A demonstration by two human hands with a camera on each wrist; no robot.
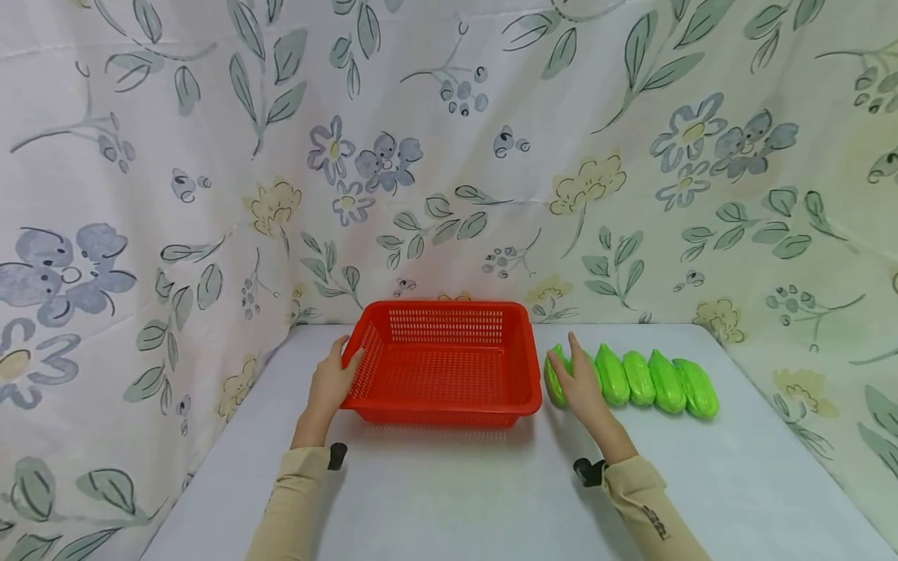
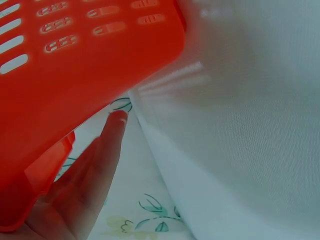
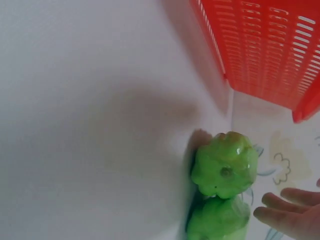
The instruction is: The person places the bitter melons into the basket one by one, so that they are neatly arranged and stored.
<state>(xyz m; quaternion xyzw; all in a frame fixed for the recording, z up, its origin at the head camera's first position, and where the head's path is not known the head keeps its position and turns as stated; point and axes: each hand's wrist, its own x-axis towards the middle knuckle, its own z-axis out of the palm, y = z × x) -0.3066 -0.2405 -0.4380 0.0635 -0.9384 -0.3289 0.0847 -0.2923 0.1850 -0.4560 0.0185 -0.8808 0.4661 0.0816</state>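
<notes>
A red plastic basket (image 1: 442,409) with slotted walls is at the middle of the table's back part. My left hand (image 1: 332,383) holds its left rim, the thumb at the inner side and the fingers along the outside. In the left wrist view, those fingers (image 2: 107,145) stretch out beside the red wall. To the right of the basket, my right hand (image 1: 581,386) hovers with fingers spread and holds nothing. It overlaps the left end of a row of shiny green ribbed vegetables (image 1: 638,378). Two of their rounded, lobed ends (image 3: 225,165) show beside the fingers in the right wrist view.
The white table (image 1: 435,499) ends at the back against a curtain (image 1: 449,156) printed with flowers and leaves, which also runs along both sides. Each wrist carries a small dark device (image 1: 337,456) near the sleeve cuff.
</notes>
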